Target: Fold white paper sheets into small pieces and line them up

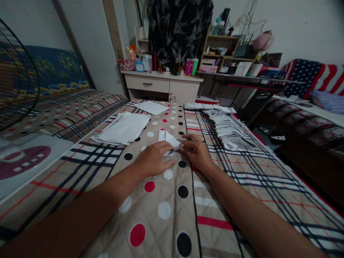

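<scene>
A small folded sheet of white paper (167,137) lies on the patterned bedspread (163,190) in the middle of the view. My left hand (155,157) rests over its left and near part, fingers bent onto the paper and thumb reaching along the near side. At its right edge, the fingers of my right hand (197,150) pinch the paper, whose near corner is lifted slightly. Part of the sheet is hidden under both hands. Beyond my left hand sits a stack of white sheets (122,128). To the right of my right hand is a long row of folded papers (228,127).
Another white sheet (151,107) lies at the far end of the bedspread. A white plastic bag (29,161) with a purple print is at left, near a fan guard (34,71). Behind stand a white dresser (150,84) and a cluttered shelf (221,53).
</scene>
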`<move>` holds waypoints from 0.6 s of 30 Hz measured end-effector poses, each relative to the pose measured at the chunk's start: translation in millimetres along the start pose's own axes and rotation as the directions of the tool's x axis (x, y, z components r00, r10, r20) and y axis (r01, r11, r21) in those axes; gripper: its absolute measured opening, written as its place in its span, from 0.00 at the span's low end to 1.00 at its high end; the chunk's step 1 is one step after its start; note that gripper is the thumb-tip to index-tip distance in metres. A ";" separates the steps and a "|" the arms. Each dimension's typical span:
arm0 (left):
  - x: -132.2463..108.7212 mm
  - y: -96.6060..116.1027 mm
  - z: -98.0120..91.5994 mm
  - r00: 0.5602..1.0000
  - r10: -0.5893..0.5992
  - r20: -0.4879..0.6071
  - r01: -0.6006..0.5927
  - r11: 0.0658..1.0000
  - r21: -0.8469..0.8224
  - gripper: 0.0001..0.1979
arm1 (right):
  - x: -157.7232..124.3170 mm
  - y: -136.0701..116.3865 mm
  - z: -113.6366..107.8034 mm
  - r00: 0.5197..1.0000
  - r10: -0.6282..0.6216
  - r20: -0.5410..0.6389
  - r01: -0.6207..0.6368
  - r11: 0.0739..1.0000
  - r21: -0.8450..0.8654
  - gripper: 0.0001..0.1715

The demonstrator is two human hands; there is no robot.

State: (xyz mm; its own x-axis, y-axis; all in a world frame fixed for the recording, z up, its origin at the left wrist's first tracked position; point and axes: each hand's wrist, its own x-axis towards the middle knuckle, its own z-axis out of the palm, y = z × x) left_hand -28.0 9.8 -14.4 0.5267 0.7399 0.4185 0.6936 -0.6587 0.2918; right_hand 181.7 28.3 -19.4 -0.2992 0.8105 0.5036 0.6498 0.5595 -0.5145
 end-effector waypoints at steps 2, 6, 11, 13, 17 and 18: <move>1.8 0.6 -1.5 0.999 -0.036 -0.018 0.035 0.999 -0.015 0.14 | 0.1 -5.4 0.3 1.000 -0.020 0.010 0.019 0.998 0.058 0.04; 5.5 -3.0 -1.0 0.993 -0.112 -0.043 0.107 0.989 -0.097 0.12 | 0.3 -11.4 4.4 0.999 0.036 0.030 -0.040 0.991 0.130 0.06; 7.4 -7.9 3.8 0.970 -0.227 -0.085 0.214 0.967 -0.140 0.07 | 4.0 -9.1 10.4 0.976 0.214 -0.032 -0.212 0.976 0.049 0.06; 7.6 -8.5 4.5 0.958 -0.273 -0.093 0.260 0.957 -0.131 0.05 | 6.3 -8.7 12.0 0.954 0.296 -0.038 -0.296 0.955 0.010 0.14; 8.8 -9.4 3.6 0.938 -0.332 -0.097 0.316 0.936 -0.154 0.13 | 10.6 -9.1 14.5 0.917 0.400 -0.012 -0.400 0.916 -0.023 0.31; 9.2 -9.8 3.4 0.935 -0.343 -0.094 0.323 0.929 -0.181 0.15 | 11.2 -8.8 15.0 0.911 0.411 -0.009 -0.412 0.911 -0.019 0.32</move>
State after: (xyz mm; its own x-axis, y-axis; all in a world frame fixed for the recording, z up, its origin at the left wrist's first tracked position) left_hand -28.2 23.5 -16.3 0.2080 0.9045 0.3723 0.7252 -0.3980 0.5618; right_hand 162.1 35.1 -19.6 0.0008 0.9674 0.2533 0.7282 0.1730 -0.6632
